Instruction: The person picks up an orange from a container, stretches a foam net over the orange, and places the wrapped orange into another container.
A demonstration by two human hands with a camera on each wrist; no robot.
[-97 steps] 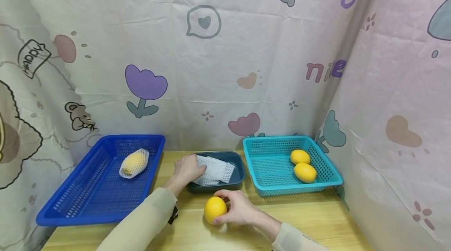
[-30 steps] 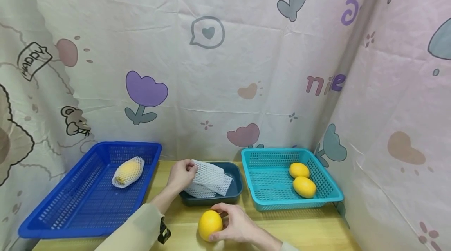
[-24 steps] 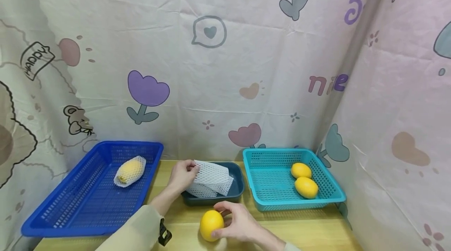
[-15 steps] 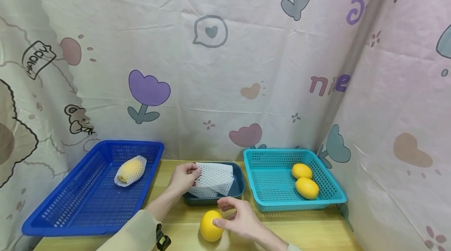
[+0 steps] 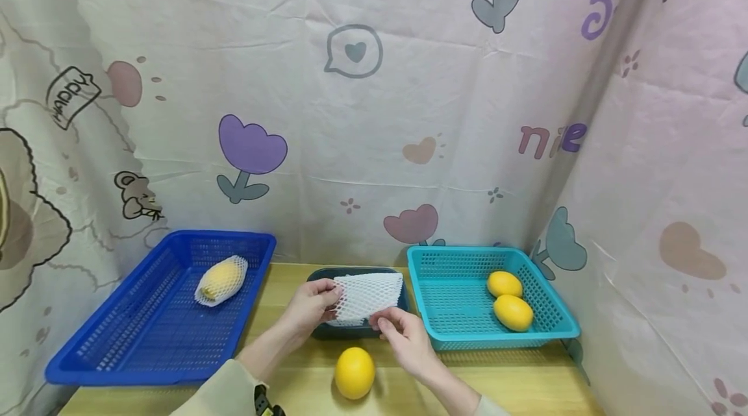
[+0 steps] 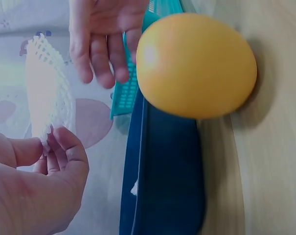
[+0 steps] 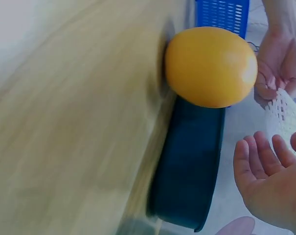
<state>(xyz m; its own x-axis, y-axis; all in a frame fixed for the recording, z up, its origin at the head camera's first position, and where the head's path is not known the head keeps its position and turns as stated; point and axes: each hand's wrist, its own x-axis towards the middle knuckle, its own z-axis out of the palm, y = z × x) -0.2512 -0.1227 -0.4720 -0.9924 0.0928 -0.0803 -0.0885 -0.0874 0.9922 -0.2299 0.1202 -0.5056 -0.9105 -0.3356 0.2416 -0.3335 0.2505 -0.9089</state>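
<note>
My left hand (image 5: pixel 315 304) pinches one end of a white foam net sleeve (image 5: pixel 368 296) between thumb and fingers, lifted over the dark teal tray (image 5: pixel 328 333). In the left wrist view the sleeve (image 6: pixel 46 93) rises from the fingertips. My right hand (image 5: pixel 407 343) is by the sleeve's lower right corner; its fingers look loosely extended and hold nothing in the right wrist view. A yellow oval fruit (image 5: pixel 354 373) stands alone on the wooden table in front of the tray, untouched. The sleeve hides much of the tray's inside.
On the left, a blue basket (image 5: pixel 152 331) contains a yellow fruit in a foam net (image 5: pixel 222 280). The turquoise basket (image 5: pixel 450 299) on the right holds two bare yellow fruits (image 5: pixel 513 313). A printed cloth (image 5: pixel 350 117) hangs behind and along the sides.
My right hand has let go of the yellow fruit and moved up toward the sleeve. The left hand has drawn the sleeve up from the tray and shifted it slightly right.
</note>
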